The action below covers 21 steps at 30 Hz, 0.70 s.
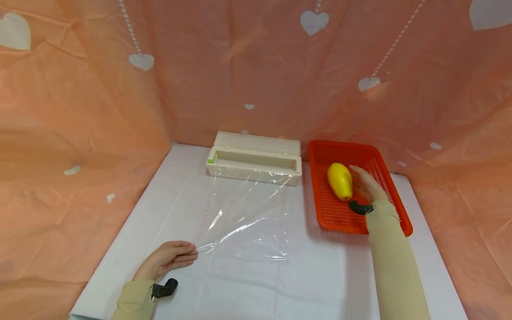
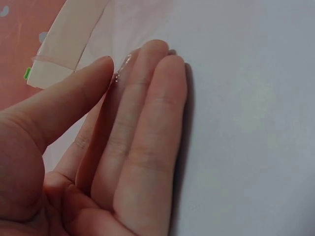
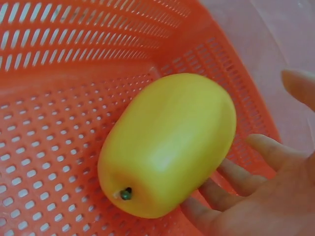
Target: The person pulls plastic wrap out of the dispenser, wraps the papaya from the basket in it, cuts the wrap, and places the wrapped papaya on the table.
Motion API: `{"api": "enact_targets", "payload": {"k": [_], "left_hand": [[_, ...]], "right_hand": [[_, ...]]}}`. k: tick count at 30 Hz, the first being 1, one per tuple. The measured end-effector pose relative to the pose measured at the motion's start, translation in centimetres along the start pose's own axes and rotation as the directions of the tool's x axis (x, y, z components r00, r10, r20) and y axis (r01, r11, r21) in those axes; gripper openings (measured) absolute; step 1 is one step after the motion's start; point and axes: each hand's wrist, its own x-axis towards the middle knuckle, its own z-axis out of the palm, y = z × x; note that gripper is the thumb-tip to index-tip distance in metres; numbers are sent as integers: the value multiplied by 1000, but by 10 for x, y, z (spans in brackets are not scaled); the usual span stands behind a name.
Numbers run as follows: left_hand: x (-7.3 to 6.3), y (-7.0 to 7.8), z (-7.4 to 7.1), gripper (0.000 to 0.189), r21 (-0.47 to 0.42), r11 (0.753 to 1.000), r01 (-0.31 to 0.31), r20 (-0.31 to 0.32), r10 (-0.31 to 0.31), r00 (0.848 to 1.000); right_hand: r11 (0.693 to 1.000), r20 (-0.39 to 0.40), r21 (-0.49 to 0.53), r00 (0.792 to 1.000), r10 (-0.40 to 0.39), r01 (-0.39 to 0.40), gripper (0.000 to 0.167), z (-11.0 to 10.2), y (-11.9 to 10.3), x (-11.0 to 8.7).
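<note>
Left hand (image 1: 167, 259) pinching film (image 1: 246, 224) edge, right (image 1: 368, 186) — beside fruit (image 1: 340, 181)

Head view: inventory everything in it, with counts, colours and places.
Table: one, white, centre
Backdrop: one, orange, around table
Hearts: at least ten, white, on backdrop
Box: one, cream, table's far side
Lid: one, cream, open behind box
Tab: one, green, box's left end
Film: one, clear, in front of box
Basket: one, red, table's right
Fruit: one, yellow, in basket
Wrist cameras: two, black, on wrists
Sleeves: two, beige, on arms
Left hand: one, bare, pinching film
Right hand: one, bare, beside fruit
</note>
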Motion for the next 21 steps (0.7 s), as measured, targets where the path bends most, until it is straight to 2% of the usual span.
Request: {"api": "enact_targets", "payload": {"k": [4, 9, 15, 18, 21], "left_hand": [[3, 3, 0, 28, 17, 1000, 13, -3, -12, 1000], [5, 5, 2, 28, 26, 999, 37, -28, -36, 999], [6, 6, 2, 24, 3, 999, 36, -50, -35, 998], [7, 7, 2, 25, 12, 999, 32, -36, -31, 999], [8, 8, 2, 26, 13, 1000, 18, -13, -18, 1000]], "right_hand": [[991, -29, -127, 999, 27, -31, 78, 1, 6, 4], [963, -37, -258, 997, 74, -81, 88, 4, 12, 6], [953, -46, -292, 996, 72, -82, 88, 5, 15, 8], [952, -63, -290, 995, 82, -96, 87, 3, 14, 6], [939, -77, -326, 993, 92, -113, 88, 1, 14, 4]]}}
